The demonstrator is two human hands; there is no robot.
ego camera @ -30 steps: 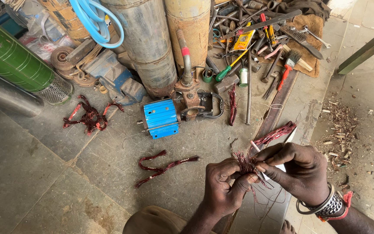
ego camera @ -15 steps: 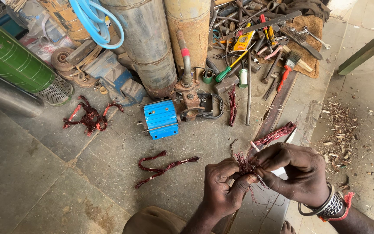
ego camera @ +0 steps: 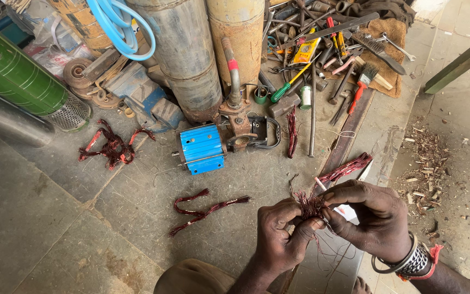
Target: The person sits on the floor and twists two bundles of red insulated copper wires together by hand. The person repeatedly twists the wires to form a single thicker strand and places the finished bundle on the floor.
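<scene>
Barely moved since earlier: both hands stay put | left hand (ego camera: 281,231) and right hand (ego camera: 373,215) fingers pinch tangled reddish copper wire bundle (ego camera: 310,206) above concrete floor (ego camera: 55,218) | untangling looks partway; other red wire bunches (ego camera: 205,208) lie untouched

At the lower right of the frame, the person's right hand (ego camera: 373,220) is wearing stacked silver metal bangles and a red cord at the wrist, while the left hand (ego camera: 281,239) is showing bare; possibly a khaki-clad knee is showing at bottom centre.
</scene>
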